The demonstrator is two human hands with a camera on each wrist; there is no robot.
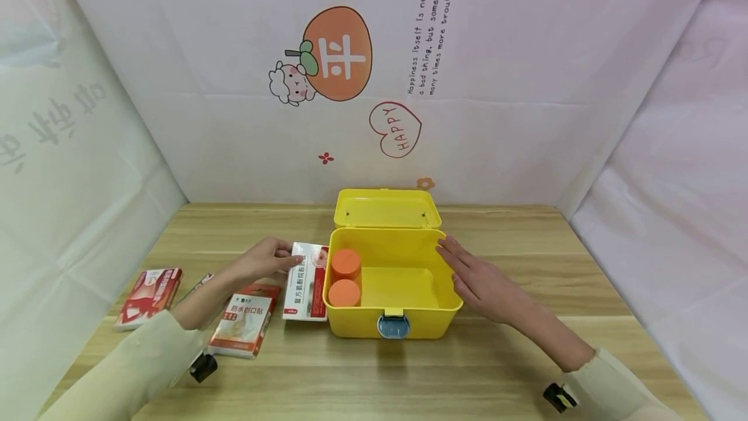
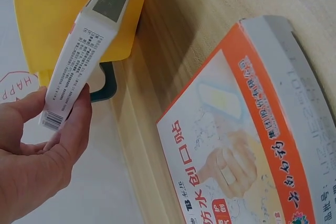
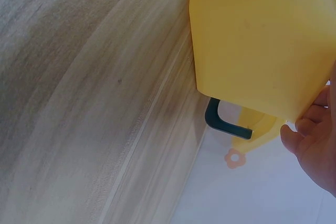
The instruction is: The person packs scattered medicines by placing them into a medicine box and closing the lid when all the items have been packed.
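Note:
A yellow lidded storage box stands on the table with its lid tipped back. Two orange-capped containers sit inside along its left wall. Just left of the box, my left hand pinches a white and red medicine box between thumb and fingers; the left wrist view shows the carton's printed narrow side. My right hand is at the yellow box's right rim, fingers extended and close together. In the right wrist view its fingers touch the box's edge.
A bandage box lies left of the medicine box, below my left forearm. Farther left is a red and white box, with another small item partly hidden by the arm. Printed cloth walls enclose the wooden table.

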